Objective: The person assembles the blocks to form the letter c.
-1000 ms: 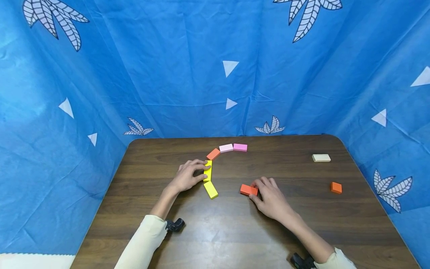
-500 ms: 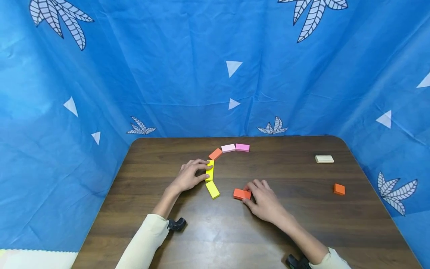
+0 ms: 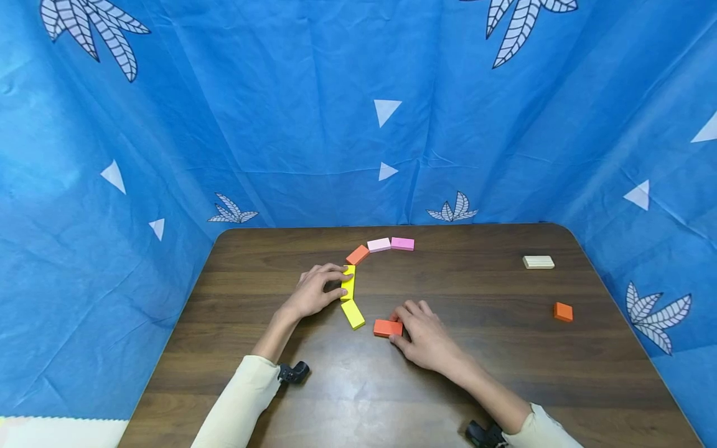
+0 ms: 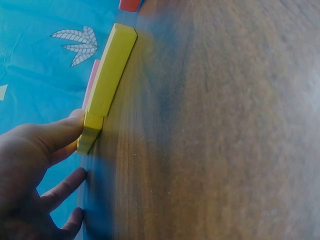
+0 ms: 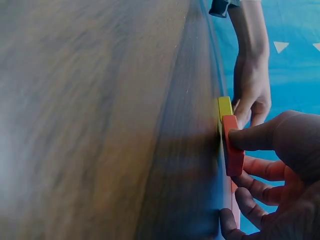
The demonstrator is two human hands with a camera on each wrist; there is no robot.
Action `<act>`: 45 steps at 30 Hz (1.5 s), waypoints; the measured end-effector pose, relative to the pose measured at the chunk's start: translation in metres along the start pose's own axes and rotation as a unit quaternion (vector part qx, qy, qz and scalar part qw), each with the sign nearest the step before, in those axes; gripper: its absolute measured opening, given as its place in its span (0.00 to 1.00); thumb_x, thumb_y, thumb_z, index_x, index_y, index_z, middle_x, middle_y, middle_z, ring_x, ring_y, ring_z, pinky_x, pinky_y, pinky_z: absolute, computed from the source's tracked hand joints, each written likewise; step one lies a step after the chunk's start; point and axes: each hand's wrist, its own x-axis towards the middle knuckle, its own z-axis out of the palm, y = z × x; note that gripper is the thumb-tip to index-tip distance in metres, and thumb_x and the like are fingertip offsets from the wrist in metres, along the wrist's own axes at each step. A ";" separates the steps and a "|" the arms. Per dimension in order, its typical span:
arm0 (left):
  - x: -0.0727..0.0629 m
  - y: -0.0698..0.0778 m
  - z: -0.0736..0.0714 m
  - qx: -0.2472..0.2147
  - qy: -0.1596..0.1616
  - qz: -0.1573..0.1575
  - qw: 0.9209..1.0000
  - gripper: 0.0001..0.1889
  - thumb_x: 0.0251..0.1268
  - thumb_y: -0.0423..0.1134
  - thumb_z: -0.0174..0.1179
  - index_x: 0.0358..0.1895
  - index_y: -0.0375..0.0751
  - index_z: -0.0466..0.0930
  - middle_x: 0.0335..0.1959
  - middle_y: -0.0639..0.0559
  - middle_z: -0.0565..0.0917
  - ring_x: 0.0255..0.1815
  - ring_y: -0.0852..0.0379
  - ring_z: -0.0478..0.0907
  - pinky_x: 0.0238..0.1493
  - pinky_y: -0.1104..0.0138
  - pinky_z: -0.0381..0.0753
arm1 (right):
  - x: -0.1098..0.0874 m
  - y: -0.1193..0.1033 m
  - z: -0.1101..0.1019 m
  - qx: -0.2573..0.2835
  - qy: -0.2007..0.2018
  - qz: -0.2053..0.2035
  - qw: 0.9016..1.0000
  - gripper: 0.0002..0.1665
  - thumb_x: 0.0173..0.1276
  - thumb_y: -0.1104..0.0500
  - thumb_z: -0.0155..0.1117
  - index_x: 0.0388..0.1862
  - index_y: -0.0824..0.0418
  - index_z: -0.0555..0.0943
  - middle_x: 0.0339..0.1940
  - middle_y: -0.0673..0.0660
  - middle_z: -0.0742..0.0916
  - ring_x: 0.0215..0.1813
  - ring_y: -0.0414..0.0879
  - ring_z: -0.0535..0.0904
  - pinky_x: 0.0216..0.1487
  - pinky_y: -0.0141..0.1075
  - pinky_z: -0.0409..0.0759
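Observation:
My left hand (image 3: 315,292) pinches an upright-running yellow block (image 3: 350,283) at its long sides, thumb toward me and fingers beyond. A second yellow block (image 3: 353,314) meets its near end at an angle; in the left wrist view this block (image 4: 112,72) lies past the thumb. My right hand (image 3: 424,339) holds a red-orange block (image 3: 384,328) between thumb and fingers, a short gap to the right of the second yellow block. In the right wrist view the thumb presses one face of the red-orange block (image 5: 233,150).
Beyond the yellow blocks, an orange block (image 3: 357,255), a pale pink block (image 3: 379,245) and a pink block (image 3: 403,244) continue the curve. A cream block (image 3: 539,262) and an orange block (image 3: 562,312) lie at the right of the wooden table (image 3: 476,267). Blue cloth (image 3: 313,124) hangs around it.
My right hand has moved left and slightly nearer with the red-orange block, closing in on the yellow blocks. The left hand stays on its yellow block.

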 end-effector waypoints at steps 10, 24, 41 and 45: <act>0.000 0.002 -0.001 -0.001 0.009 0.007 1.000 0.21 0.73 0.46 0.71 0.68 0.56 0.87 0.74 0.55 0.82 0.72 0.44 0.76 0.69 0.38 0.67 | 0.006 -0.009 0.004 -0.004 -0.017 -0.007 1.000 0.18 0.64 0.50 0.83 0.48 0.49 0.84 0.41 0.43 0.81 0.46 0.43 0.68 0.43 0.40 0.68; 0.000 -0.001 0.002 -0.002 0.005 0.005 1.000 0.21 0.74 0.47 0.70 0.68 0.57 0.87 0.73 0.56 0.82 0.71 0.45 0.76 0.70 0.39 0.66 | 0.010 -0.018 0.013 0.000 -0.023 -0.004 1.000 0.17 0.66 0.47 0.80 0.48 0.49 0.84 0.40 0.45 0.83 0.43 0.43 0.69 0.41 0.40 0.67; 0.000 0.000 -0.001 -0.004 0.011 0.005 1.000 0.21 0.74 0.47 0.71 0.67 0.58 0.87 0.73 0.55 0.82 0.71 0.45 0.76 0.70 0.39 0.67 | 0.014 -0.021 0.016 0.005 -0.019 -0.001 1.000 0.18 0.66 0.45 0.81 0.46 0.49 0.84 0.35 0.43 0.82 0.40 0.40 0.69 0.40 0.38 0.66; 0.000 -0.001 0.000 -0.009 0.008 0.002 1.000 0.21 0.74 0.47 0.71 0.67 0.58 0.87 0.73 0.55 0.82 0.71 0.45 0.76 0.70 0.40 0.67 | 0.014 -0.021 0.016 0.007 -0.023 -0.002 1.000 0.17 0.66 0.45 0.81 0.46 0.48 0.84 0.35 0.42 0.82 0.40 0.40 0.69 0.39 0.37 0.66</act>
